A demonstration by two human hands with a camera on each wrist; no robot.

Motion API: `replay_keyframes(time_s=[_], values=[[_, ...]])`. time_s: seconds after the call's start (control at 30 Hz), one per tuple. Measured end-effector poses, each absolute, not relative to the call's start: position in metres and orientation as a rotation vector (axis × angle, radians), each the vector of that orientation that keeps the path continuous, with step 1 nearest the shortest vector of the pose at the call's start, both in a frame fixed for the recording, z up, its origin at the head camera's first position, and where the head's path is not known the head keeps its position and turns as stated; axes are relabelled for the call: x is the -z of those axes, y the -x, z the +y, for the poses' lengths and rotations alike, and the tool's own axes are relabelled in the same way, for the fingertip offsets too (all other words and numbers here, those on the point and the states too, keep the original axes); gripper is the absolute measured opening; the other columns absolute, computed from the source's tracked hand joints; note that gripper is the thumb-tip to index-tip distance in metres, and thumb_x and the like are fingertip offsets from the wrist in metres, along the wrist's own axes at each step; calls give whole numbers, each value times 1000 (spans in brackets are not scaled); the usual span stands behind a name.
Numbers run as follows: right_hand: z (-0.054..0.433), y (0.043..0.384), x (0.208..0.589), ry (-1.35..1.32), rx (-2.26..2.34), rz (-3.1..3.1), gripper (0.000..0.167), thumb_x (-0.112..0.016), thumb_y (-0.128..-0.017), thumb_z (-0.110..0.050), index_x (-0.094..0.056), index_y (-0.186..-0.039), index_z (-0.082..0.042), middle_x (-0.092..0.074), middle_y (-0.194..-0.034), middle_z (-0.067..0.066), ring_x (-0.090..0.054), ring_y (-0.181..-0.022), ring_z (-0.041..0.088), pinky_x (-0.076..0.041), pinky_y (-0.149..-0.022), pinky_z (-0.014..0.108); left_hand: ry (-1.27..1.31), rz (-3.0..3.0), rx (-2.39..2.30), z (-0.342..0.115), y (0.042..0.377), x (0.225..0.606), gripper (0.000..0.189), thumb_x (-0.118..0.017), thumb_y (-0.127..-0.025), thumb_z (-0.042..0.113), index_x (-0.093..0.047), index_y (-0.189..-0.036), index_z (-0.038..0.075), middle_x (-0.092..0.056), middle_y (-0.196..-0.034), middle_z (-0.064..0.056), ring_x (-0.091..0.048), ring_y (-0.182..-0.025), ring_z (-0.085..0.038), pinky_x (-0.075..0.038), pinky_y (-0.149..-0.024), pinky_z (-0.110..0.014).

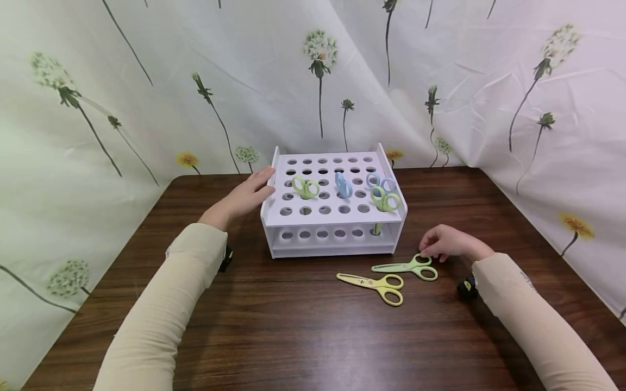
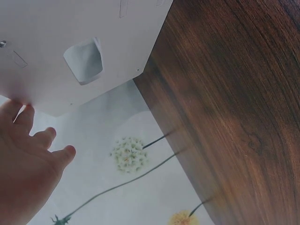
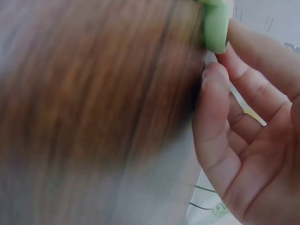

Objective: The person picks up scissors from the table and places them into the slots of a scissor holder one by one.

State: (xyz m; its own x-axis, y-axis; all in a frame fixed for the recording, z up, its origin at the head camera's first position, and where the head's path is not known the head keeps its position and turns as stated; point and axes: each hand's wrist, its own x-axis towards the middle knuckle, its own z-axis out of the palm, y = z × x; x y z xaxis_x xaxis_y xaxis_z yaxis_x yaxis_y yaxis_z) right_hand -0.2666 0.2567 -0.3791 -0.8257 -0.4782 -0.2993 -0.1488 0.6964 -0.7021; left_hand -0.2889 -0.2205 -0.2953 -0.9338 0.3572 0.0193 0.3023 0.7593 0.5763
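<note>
My left hand (image 1: pixel 243 196) is at the left side panel of a white rack (image 1: pixel 313 217) with rows of round holes. Its fingers are extended, and in the left wrist view the fingertips (image 2: pixel 27 108) meet the panel's edge. On the table in front of the rack's right corner, my right hand (image 1: pixel 447 243) pinches the upper handle loop of green scissors (image 1: pixel 406 267) between thumb and fingers. The right wrist view has the green handle (image 3: pixel 216 28) right at those fingertips. Yellow scissors (image 1: pixel 369 282) lie just nearer, handles pointing right.
Standing in the rack's holes are green scissors (image 1: pixel 305 187) at left, blue scissors (image 1: pixel 343 185) in the middle, and blue scissors (image 1: pixel 374 180) beside another green pair (image 1: pixel 385 199) at right. A flowered cloth (image 1: pixel 274 81) hangs behind the dark wooden table (image 1: pixel 293 326).
</note>
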Motion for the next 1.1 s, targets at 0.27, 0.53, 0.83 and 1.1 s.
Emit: replay_keyframes(time_s=[0.27, 0.53, 0.83, 1.1], values=[[256, 266, 380, 538, 925, 2456, 7, -66, -81, -7, -67, -78, -2, -57, -67, -1, -52, -60, 13, -48, -51, 28, -553, 2859, -920, -220, 289, 296, 61, -36, -97, 38, -14, -149, 15, -7, -154, -3, 5, -138, -25, -3, -108, -48], [256, 266, 383, 543, 922, 2443, 6, -67, -82, -8, -66, -80, -3, -57, -70, -1, -52, -64, 14, -47, -52, 29, -520, 2865, -879, -220, 291, 296, 58, -36, -98, 33, -13, -149, 15, -6, -154, -3, 5, -138, -26, -4, -108, -48], [259, 268, 386, 588, 925, 2456, 6, -63, -83, -4, -68, -80, -2, -60, -72, -1, -52, -65, 14, -48, -51, 29, -540, 2872, -881, -220, 294, 298, 59, -36, -98, 33, -14, -149, 13, -7, -153, -6, 4, -138, -27, -4, -108, -48], [258, 268, 384, 586, 887, 2470, 6, -61, -82, -3, -67, -81, -2, -58, -73, 0, -53, -68, 15, -48, -52, 31, -550, 2860, -874, -221, 295, 297, 58, -35, -99, 32, -13, -149, 12, -5, -154, -4, 5, -138, -26, -3, -108, -48]])
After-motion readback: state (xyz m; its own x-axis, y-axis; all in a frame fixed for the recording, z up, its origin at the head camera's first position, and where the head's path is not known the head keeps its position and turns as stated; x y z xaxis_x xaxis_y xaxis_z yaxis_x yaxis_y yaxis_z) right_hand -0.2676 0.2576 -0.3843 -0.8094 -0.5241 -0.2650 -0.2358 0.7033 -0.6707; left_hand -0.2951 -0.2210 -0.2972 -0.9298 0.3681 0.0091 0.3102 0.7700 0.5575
